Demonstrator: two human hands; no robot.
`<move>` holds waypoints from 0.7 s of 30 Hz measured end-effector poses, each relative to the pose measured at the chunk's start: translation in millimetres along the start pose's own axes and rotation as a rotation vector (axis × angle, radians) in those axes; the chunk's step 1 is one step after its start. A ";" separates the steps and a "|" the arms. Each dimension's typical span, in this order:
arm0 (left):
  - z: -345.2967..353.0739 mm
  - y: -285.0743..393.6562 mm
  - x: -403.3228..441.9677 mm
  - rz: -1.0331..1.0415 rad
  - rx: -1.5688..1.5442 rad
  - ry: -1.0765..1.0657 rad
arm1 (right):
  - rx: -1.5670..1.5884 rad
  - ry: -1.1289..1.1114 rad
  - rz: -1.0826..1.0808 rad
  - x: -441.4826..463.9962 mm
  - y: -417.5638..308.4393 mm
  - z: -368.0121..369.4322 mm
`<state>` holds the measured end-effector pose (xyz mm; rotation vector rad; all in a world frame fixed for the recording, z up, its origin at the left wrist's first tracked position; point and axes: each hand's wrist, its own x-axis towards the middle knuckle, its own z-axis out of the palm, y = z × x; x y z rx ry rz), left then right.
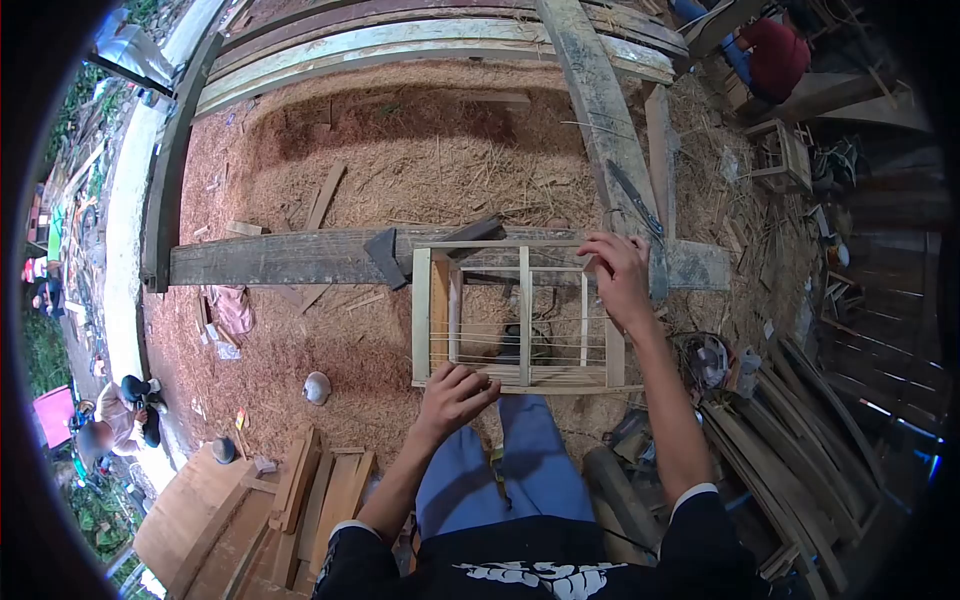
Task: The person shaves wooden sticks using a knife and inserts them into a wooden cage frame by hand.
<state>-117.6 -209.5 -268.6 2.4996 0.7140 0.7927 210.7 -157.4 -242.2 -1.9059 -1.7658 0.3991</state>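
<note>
A light wooden frame (pixel 524 315) with slats and thin crosspieces is in front of me, its far side over a long horizontal beam (pixel 300 257). My left hand (pixel 455 400) rests at the frame's near edge, left of its middle, with the fingers curled over the wood. At the far right corner, my right hand (pixel 618 270) bends its fingers round the top of the frame. Just left of the frame, a dark angular piece (pixel 386 258) lies on the beam.
A thick plank (pixel 595 110) runs away from me, with a dark saw-like tool (pixel 635 198) on it. Boards (pixel 300 500) lie at the lower left, curved timber (pixel 780 470) at the right. A person (pixel 120 420) sits at the far left; another (pixel 775 60) is at the upper right.
</note>
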 end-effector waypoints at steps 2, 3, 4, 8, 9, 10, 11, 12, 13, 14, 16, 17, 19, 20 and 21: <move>2.4 -8.5 2.5 -0.009 -0.012 0.004 | -0.009 0.042 -0.009 3.7 3.1 7.0; 2.6 -11.8 5.9 -0.016 -0.018 0.005 | -0.015 0.059 -0.018 7.9 4.8 11.4; 3.0 -14.1 9.5 -0.017 -0.031 0.018 | -0.019 0.075 -0.027 12.2 6.4 15.0; 4.7 -18.8 17.5 -0.038 0.002 0.014 | 0.016 0.089 -0.044 29.8 11.6 21.6; 4.6 -19.4 19.2 -0.045 0.006 0.011 | 0.022 0.091 -0.045 32.7 11.9 23.4; 5.3 -20.2 20.0 -0.054 0.009 0.007 | 0.028 0.091 -0.046 35.2 11.9 24.6; 6.4 -20.4 19.1 -0.055 0.003 0.003 | 0.020 0.088 -0.043 36.2 11.2 24.1; 7.3 -20.2 18.5 -0.056 -0.001 -0.001 | 0.014 0.086 -0.040 36.9 9.1 21.4; 8.3 -20.9 19.1 -0.056 -0.004 -0.004 | 0.009 0.086 -0.039 37.9 7.5 18.2; 10.1 -20.8 20.5 -0.050 -0.005 -0.010 | 0.000 0.097 -0.017 36.4 7.0 13.2; 12.2 -18.4 24.3 -0.039 -0.007 -0.021 | -0.017 0.118 0.025 29.0 8.7 0.8; 12.5 -20.1 27.9 -0.036 -0.025 -0.030 | -0.037 0.131 0.038 25.9 12.5 -3.0; 16.0 -27.9 41.9 -0.018 -0.063 -0.042 | -0.081 0.166 0.062 26.3 20.3 -9.8; 17.2 -31.0 47.2 -0.030 -0.069 -0.052 | -0.087 0.180 0.066 27.6 24.2 -10.4; 19.5 -31.3 51.3 -0.026 -0.070 -0.051 | -0.089 0.167 0.085 29.6 26.6 -11.1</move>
